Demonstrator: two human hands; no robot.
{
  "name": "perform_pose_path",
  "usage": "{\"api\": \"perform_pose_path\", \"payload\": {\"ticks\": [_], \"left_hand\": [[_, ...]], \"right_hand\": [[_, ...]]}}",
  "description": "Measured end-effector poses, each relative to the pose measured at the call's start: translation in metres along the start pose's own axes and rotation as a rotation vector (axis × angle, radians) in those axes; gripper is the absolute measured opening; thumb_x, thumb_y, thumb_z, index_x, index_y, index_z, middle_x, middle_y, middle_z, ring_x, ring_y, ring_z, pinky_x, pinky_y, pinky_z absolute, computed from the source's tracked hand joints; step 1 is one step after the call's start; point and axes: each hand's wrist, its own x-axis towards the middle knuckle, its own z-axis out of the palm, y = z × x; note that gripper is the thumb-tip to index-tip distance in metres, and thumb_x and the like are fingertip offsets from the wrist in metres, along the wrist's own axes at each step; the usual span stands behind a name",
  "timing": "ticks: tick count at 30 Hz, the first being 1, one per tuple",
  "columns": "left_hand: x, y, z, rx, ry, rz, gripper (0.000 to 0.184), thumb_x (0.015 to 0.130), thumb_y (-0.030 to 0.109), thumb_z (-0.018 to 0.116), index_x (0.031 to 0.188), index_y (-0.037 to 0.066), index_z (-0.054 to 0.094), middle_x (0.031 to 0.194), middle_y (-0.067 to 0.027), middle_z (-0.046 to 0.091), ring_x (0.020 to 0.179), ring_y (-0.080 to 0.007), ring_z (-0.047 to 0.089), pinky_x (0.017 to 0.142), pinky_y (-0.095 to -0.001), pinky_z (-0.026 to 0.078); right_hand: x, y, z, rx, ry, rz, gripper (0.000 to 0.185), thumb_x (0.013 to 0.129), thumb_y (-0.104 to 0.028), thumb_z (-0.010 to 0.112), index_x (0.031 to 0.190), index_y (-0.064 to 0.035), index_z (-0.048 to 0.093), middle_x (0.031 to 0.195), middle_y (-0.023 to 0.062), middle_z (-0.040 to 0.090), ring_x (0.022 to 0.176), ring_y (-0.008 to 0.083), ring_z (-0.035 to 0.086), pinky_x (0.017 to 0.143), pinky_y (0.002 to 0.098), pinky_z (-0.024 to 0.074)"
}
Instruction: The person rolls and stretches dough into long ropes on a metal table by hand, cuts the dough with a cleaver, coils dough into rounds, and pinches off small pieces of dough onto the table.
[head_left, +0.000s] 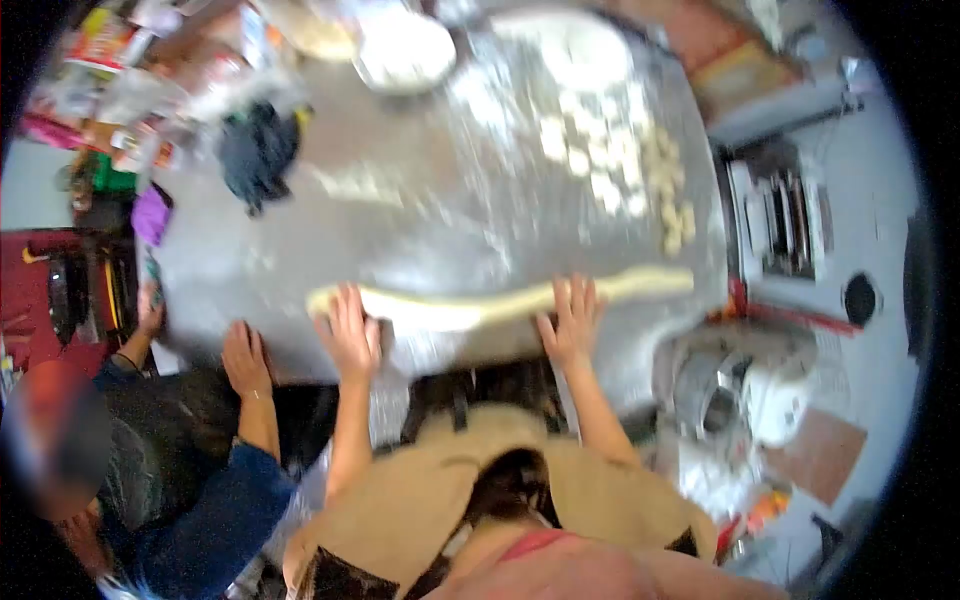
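Observation:
A long pale rope of dough (450, 312) stretches across the near part of the metal table (250, 270). My left hand (350, 335) lies on the dough close to its left end, fingers stretched out. Farther right, my right hand (573, 322) rests flat on the same rope, its fingers slightly spread. The dough's right end extends past that hand. Many small cut dough pieces (610, 155) are scattered at the far right of the table.
A white bowl (405, 50) and a floury white round (580, 45) stand at the back. A dark crumpled bag (258, 150) lies left, near packets (120, 100). To my left a co-worker's hand (245, 358) rests at the table edge. Metal pots (710, 390) sit at right.

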Motion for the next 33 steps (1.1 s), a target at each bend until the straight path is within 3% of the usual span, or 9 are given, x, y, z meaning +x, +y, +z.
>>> {"api": "perform_pose_path", "payload": {"ticks": [2, 6, 13, 17, 20, 23, 24, 26, 33], "left_hand": [[0.036, -0.006, -0.005, -0.020, -0.043, -0.053, 0.053, 0.100, 0.039, 0.031, 0.144, 0.010, 0.041, 0.150, -0.0116, 0.038, 0.141, -0.0313, 0.031, 0.116, -0.0548, 0.009], [0.136, -0.016, -0.002, -0.048, 0.199, -0.118, 0.049, 0.094, 0.032, 0.045, 0.136, 0.008, 0.048, 0.143, -0.0144, 0.045, 0.132, -0.0316, 0.039, 0.109, -0.0566, 0.023], [0.009, -0.017, -0.018, -0.064, 0.008, -0.265, 0.052, 0.095, 0.035, 0.042, 0.143, 0.014, 0.041, 0.151, -0.0118, 0.035, 0.139, -0.0340, 0.029, 0.111, -0.0584, 0.017], [0.037, -0.051, -0.006, -0.108, 0.096, -0.188, 0.052, 0.096, 0.032, 0.040, 0.143, 0.010, 0.040, 0.150, -0.0126, 0.036, 0.138, -0.0330, 0.030, 0.112, -0.0608, 0.014], [0.101, -0.024, -0.034, 0.092, -0.070, -0.429, 0.044, 0.092, 0.025, 0.047, 0.131, 0.003, 0.047, 0.135, -0.0164, 0.046, 0.129, -0.0328, 0.039, 0.108, -0.0533, 0.023], [0.163, 0.035, 0.066, -0.377, -0.227, -0.296, 0.029, 0.085, 0.017, 0.060, 0.109, 0.001, 0.063, 0.102, -0.0185, 0.065, 0.107, -0.0332, 0.056, 0.092, -0.0489, 0.041], [0.156, 0.142, 0.025, -0.194, 0.385, 0.255, 0.042, 0.090, 0.021, 0.052, 0.127, 0.001, 0.052, 0.132, -0.0201, 0.051, 0.126, -0.0379, 0.045, 0.108, -0.0492, 0.030], [0.140, 0.265, -0.008, -0.297, 0.132, 0.495, 0.050, 0.092, 0.037, 0.049, 0.133, 0.008, 0.049, 0.141, -0.0169, 0.044, 0.134, -0.0370, 0.035, 0.111, -0.0528, 0.025], [0.023, 0.236, 0.035, -0.182, -0.033, 0.419, 0.059, 0.094, 0.043, 0.045, 0.141, 0.006, 0.042, 0.146, -0.0146, 0.041, 0.134, -0.0313, 0.038, 0.113, -0.0480, 0.024]], "right_hand": [[0.074, -0.009, -0.011, -0.085, -0.226, 0.122, 0.069, 0.089, -0.051, 0.050, 0.146, -0.0156, 0.038, 0.153, 0.0147, 0.030, 0.141, 0.0372, 0.025, 0.114, 0.0568, 0.0161], [0.198, -0.001, 0.009, 0.054, 0.122, 0.120, 0.061, 0.093, -0.047, 0.045, 0.140, -0.0082, 0.044, 0.148, 0.0199, 0.036, 0.137, 0.0409, 0.029, 0.115, 0.0481, 0.0200], [0.000, 0.021, -0.006, 0.035, 0.045, -0.013, 0.066, 0.086, -0.054, 0.053, 0.138, -0.0136, 0.049, 0.146, 0.0188, 0.039, 0.138, 0.0390, 0.031, 0.112, 0.0602, 0.0178], [0.069, 0.021, -0.007, 0.071, -0.080, 0.027, 0.065, 0.087, -0.053, 0.052, 0.140, -0.0144, 0.046, 0.150, 0.0180, 0.033, 0.140, 0.0387, 0.027, 0.113, 0.0566, 0.0186], [0.165, 0.013, 0.012, 0.172, -0.036, 0.050, 0.065, 0.089, -0.050, 0.051, 0.142, -0.0133, 0.043, 0.153, 0.0203, 0.027, 0.141, 0.0399, 0.023, 0.115, 0.0535, 0.0172], [0.205, 0.003, 0.022, 0.103, -0.005, 0.017, 0.065, 0.090, -0.048, 0.051, 0.143, -0.0115, 0.041, 0.152, 0.0220, 0.027, 0.141, 0.0424, 0.022, 0.115, 0.0537, 0.0161], [0.205, 0.004, 0.023, 0.095, 0.022, -0.027, 0.066, 0.090, -0.047, 0.051, 0.143, -0.0113, 0.040, 0.152, 0.0216, 0.027, 0.141, 0.0432, 0.021, 0.115, 0.0540, 0.0161], [0.181, 0.020, 0.016, 0.097, 0.013, -0.163, 0.066, 0.087, -0.045, 0.053, 0.143, -0.0114, 0.040, 0.152, 0.0210, 0.028, 0.141, 0.0423, 0.021, 0.114, 0.0549, 0.0159], [0.018, 0.070, -0.021, 0.104, 0.053, -0.165, 0.062, 0.085, -0.046, 0.058, 0.134, -0.0094, 0.050, 0.143, 0.0229, 0.040, 0.134, 0.0409, 0.035, 0.107, 0.0589, 0.0277]]}}
